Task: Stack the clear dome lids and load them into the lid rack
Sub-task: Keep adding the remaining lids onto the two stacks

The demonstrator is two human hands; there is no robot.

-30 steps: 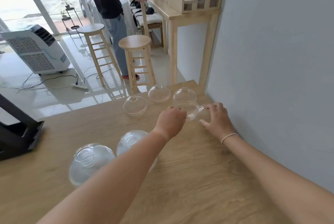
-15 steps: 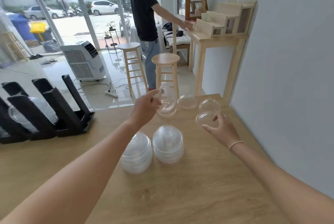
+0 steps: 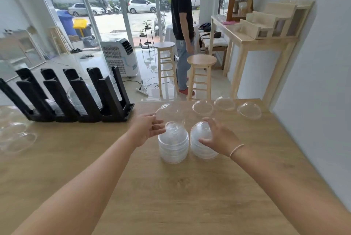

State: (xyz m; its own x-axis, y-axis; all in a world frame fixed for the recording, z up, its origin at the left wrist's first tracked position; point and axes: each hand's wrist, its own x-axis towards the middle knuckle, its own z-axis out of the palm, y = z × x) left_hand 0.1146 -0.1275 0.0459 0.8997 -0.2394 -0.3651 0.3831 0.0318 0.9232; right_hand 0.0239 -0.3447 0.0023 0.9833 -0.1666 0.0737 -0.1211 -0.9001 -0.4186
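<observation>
A single clear dome lid (image 3: 169, 114) is pinched at its rim by the left hand (image 3: 147, 128), tilted just above the left stack (image 3: 173, 144) mid-table; its dome seems to face away, though transparency blurs this. The right hand (image 3: 218, 138), fingers spread, cups the right stack (image 3: 202, 141). Both stacks stand dome-up, axis vertical. Stacking is underway; next, the lid likely needs levelling and nesting. 3 loose lids (image 3: 225, 103) wait beyond; the lid rack (image 3: 106, 98) stands left.
</observation>
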